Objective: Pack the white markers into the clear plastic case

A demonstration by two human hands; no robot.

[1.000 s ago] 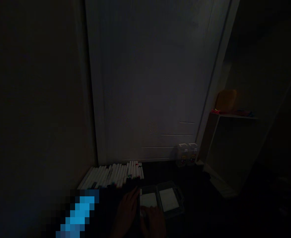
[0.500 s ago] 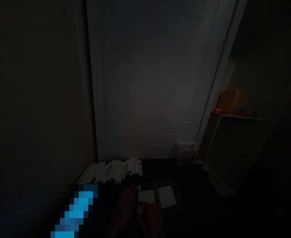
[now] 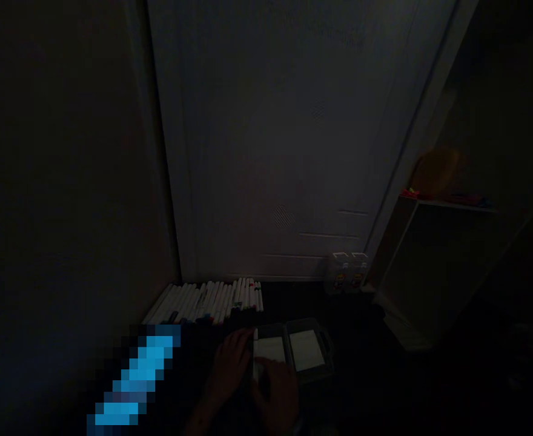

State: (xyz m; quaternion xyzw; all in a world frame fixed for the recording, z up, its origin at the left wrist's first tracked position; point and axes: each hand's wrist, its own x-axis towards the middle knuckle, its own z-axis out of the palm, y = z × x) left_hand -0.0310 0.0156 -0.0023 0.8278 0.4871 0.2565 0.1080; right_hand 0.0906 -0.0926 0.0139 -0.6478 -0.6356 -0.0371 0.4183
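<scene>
Vs. earlier, everything sits higher in frame; hands barely shifted. Open case (image 3: 309, 351) sits lower centre, long axis left-right. Left hand (image 3: 231, 366) is partly open, fingers at the case's left edge. Right hand (image 3: 275, 393) is curled over its left pane. Too dark to tell either grip. White markers (image 3: 205, 301) lie in a row above.
</scene>
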